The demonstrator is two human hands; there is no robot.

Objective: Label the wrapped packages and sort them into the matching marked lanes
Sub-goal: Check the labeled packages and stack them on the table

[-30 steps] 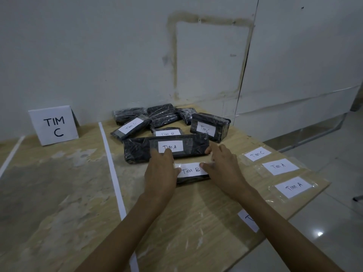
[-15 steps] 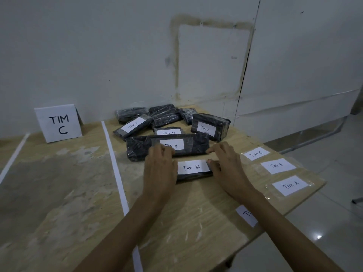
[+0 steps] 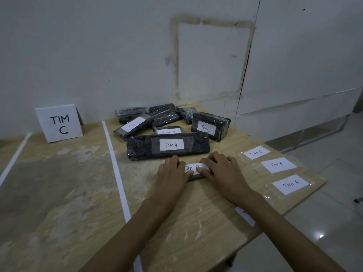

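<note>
Both hands have closed inward since the earlier frame, now covering both ends of the white paper "Tim B" label point(image 3: 193, 168). Left hand point(image 3: 172, 173) and right hand point(image 3: 223, 171) lie flat, fingers pressing that label onto a small black plastic-wrapped package point(image 3: 196, 176), mostly hidden, on the worn wooden table point(image 3: 176, 222) right of the white tape line point(image 3: 117, 173), just before the long black "Tim A" package point(image 3: 168, 146).

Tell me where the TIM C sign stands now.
In the head view, the TIM C sign stands upright at the far left against the wall, left of the white lane line and the wrapped packages.
</note>
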